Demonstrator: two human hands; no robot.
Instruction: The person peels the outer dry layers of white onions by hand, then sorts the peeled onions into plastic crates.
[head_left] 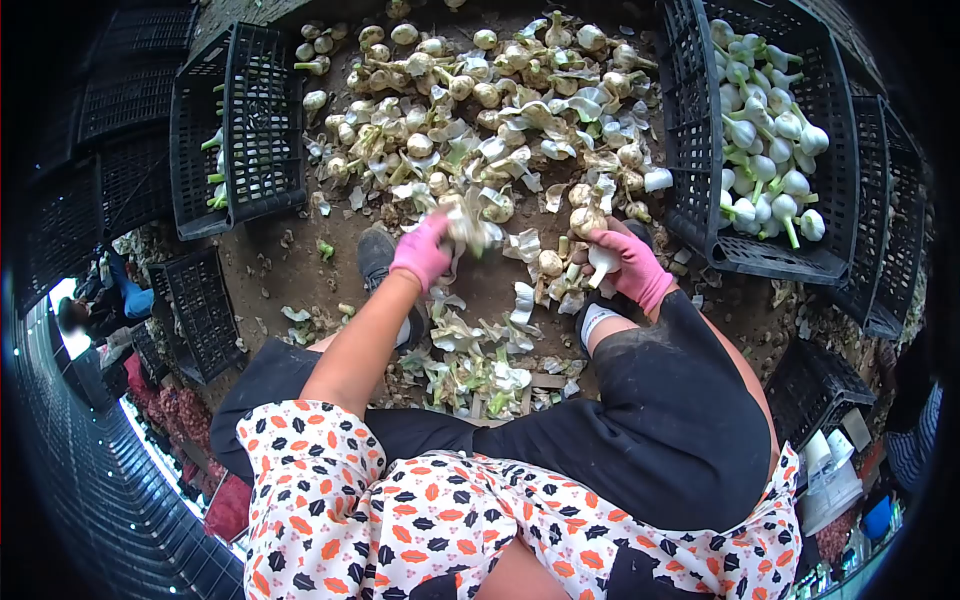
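My right hand [635,262], in a pink glove, is closed on a white garlic bulb [602,262] with its stem end pointing down. A browner, dirt-marked garlic bulb [586,222] lies right at its fingertips. My left hand [425,250], also gloved in pink, has its fingers closed at the edge of the pile. A pale, greenish thing [468,228] at those fingers is smeared by motion, and I cannot tell if it is a bulb or loose husk. Ahead of both hands spreads a heap of unpeeled garlic [490,95] with stems and dry skins.
A black crate [690,130] of clean white garlic bulbs [770,140] stands at the right. On the left, another black crate [262,125] shows some green stems. Peeled skins [480,375] litter the ground between my legs. Another person [100,295] is at the far left.
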